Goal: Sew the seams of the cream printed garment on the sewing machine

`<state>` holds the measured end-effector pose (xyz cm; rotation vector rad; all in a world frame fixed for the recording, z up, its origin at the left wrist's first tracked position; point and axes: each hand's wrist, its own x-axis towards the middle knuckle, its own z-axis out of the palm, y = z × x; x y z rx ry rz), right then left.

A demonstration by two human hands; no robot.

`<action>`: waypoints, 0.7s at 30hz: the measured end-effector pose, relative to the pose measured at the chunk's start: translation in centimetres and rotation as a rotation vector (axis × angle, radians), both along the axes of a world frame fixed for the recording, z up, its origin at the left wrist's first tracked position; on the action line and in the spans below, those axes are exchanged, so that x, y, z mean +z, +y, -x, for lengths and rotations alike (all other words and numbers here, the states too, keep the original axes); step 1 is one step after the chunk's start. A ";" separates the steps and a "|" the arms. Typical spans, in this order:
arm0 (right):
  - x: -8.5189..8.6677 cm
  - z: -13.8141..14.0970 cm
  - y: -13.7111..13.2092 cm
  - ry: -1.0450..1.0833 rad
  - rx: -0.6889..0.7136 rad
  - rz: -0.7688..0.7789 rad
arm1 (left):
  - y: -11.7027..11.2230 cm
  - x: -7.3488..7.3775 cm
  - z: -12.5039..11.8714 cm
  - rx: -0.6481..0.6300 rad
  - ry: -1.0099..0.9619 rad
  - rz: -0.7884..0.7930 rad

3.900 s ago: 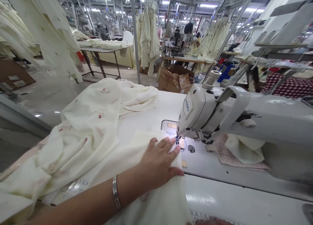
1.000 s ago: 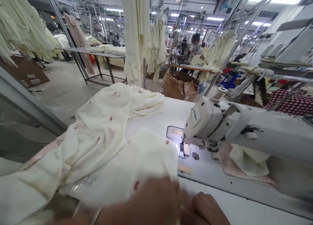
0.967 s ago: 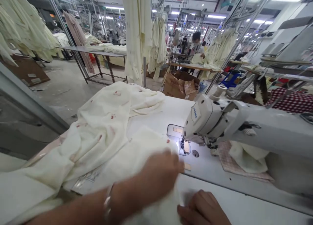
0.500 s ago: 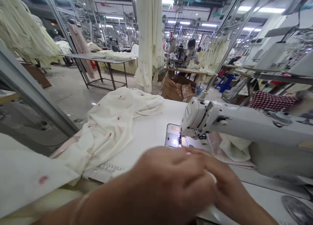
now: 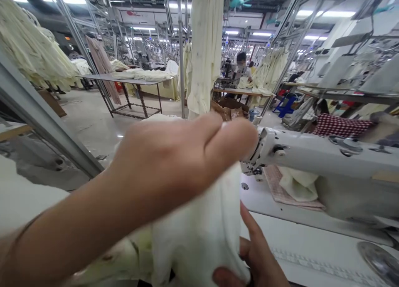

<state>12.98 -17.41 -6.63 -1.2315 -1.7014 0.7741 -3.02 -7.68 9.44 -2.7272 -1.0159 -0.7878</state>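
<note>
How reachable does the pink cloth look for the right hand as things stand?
Probably yes: nothing visible blocks the near side of the pink cloth, though the right hand seems occupied holding the cream fabric.

the left hand, blurred and high in the middle of the head view, is curled in a fist with pale cream cloth hanging below it. the right hand grips the same cloth lower down, thumb across its front. just right of them stands a white sewing machine on a white desk; a pink checked cloth lies by its arm, a cream piece on top. beyond, long cream garments hang, and a person sits near a blue stool.
</note>
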 end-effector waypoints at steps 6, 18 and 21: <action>-5.0 -5.5 0.8 -0.393 -0.218 -0.038 | 11.0 -7.7 -2.2 0.248 0.254 0.061; -4.1 -6.1 4.8 -0.471 -0.164 -0.059 | 7.7 -16.4 -3.1 -0.351 0.328 0.378; -3.1 -4.3 6.4 -0.396 -0.097 -0.037 | 7.8 -15.3 -2.2 -0.388 0.198 0.438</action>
